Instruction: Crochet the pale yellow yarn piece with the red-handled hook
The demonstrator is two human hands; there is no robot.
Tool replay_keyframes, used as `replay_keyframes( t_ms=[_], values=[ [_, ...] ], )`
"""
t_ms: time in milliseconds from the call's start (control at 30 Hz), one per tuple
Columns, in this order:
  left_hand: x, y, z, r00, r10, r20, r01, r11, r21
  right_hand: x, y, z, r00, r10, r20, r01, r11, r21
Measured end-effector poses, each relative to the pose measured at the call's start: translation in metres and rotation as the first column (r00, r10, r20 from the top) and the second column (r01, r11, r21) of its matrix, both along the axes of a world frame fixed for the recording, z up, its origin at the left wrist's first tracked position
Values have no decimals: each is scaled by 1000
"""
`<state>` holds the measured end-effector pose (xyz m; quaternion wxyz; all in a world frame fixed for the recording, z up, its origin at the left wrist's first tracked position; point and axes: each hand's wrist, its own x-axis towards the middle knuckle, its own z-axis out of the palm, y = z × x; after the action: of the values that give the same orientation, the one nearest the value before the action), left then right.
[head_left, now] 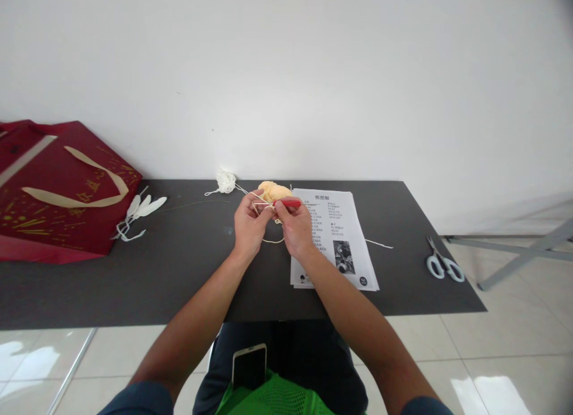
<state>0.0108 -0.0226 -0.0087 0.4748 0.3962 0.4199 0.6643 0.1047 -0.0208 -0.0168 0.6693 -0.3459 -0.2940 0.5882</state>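
Note:
My right hand (296, 228) is closed on a crochet hook (287, 204) with a red handle, whose thin shaft points left toward my other hand. My left hand (250, 225) pinches pale yellow yarn (274, 242), with strands running over and between its fingers. The small worked piece between my fingertips is mostly hidden. Just behind both hands sits a ball of yellow-orange yarn (275, 191). A loose loop of yarn hangs below the fingertips. Off to the left of it lies a small ball of white yarn (225, 181).
Printed pattern sheets (358, 233) lie partly under my right forearm. Scissors (443, 264) rest near the table's right end. A red gift bag (62, 194) stands left, beside white crocheted leaf-like pieces (142, 209). The dark table (188, 271) meets a white wall. A phone (249, 368) is on my lap.

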Motion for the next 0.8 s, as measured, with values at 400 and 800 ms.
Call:
replay_keyframes(
  t_ms=[400,800],
  values=[
    [-12,2,5,995,93,-44,-89,992,91,10,-3,20,998,29,-57,-25,997,80],
    [-12,-3,11,994,104,-26,-101,990,103,13,-8,24,999,-4,-34,8,992,127]
  ],
)
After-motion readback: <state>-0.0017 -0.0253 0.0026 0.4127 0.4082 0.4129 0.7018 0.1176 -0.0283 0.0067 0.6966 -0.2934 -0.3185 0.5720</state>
